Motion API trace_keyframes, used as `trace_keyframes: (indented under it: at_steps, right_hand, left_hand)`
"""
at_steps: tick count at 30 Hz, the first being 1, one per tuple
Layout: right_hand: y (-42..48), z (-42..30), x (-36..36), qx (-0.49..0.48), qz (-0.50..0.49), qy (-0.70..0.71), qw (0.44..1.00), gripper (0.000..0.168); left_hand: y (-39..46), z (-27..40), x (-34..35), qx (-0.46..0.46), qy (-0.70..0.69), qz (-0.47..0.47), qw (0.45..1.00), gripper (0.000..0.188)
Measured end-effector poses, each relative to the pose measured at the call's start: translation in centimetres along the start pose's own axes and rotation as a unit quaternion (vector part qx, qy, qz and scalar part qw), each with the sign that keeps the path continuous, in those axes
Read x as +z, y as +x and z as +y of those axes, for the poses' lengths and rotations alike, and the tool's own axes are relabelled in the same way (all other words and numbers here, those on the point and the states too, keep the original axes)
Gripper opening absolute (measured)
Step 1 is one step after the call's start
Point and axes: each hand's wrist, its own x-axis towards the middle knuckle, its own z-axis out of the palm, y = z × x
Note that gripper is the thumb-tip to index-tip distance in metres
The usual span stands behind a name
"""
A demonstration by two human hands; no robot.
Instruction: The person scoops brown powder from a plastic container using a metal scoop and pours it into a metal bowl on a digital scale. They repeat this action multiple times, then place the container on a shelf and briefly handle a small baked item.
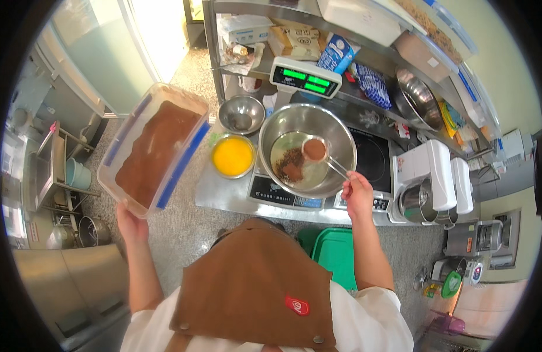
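Observation:
My left hand [133,224] grips the near end of a clear plastic tub [108,172], held out left of the counter. Brown powder [158,145] covers much of its bottom. With my right hand [358,193] I hold the handle of a small scoop [337,168]. Its cup, filled with similar brown powder [315,149], hangs over a large stainless steel bowl [341,132]. Inside that bowl are a pale liquid [315,174] and a dark, partly speckled heap of powder [290,166]. The bowl rests on a digital scale [271,191], whose raised display [306,78] glows green.
A bowl of yellow liquid [232,156] and a smaller steel bowl [241,115] stand left of the big bowl. To the right are an induction cooktop [372,158] and a white stand mixer [424,171]. A loaded metal shelf [262,66] rises behind. A green bin [334,255] stands below the counter.

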Motion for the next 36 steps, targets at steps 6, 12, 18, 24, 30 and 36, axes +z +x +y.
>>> trace_keyframes:
  at_steps: [6,12,18,24,30,36]
  right_hand:
    - [-0.2,-1.0,0.3,-0.003,0.01,0.011,1.0,0.021]
    - [0.1,-0.9,0.8,0.001,0.001,-0.004,1.0,0.02]
    - [0.8,-0.7,1.1,0.006,-0.009,-0.013,1.0,0.021]
    - [1.0,-0.5,0.9,0.002,-0.014,0.012,1.0,0.021]
    - [0.9,-0.7,1.2,0.013,-0.015,0.024,1.0,0.021]
    - [1.3,-0.9,1.2,0.01,-0.008,0.01,1.0,0.022]
  left_hand:
    - [-1.0,0.1,-0.9,0.002,-0.003,0.025,1.0,0.041]
    - [-1.9,0.4,-1.5,-0.009,-0.004,0.032,0.999,0.041]
    - [-1.8,0.6,-3.3,-0.024,-0.012,0.04,0.999,0.046]
    - [-1.9,0.6,-3.3,-0.027,-0.014,0.017,0.999,0.047]
    - [-1.9,0.5,-2.9,-0.035,0.001,0.036,0.999,0.044]
    - [-1.3,0.1,-4.5,-0.045,-0.011,0.01,0.999,0.038]
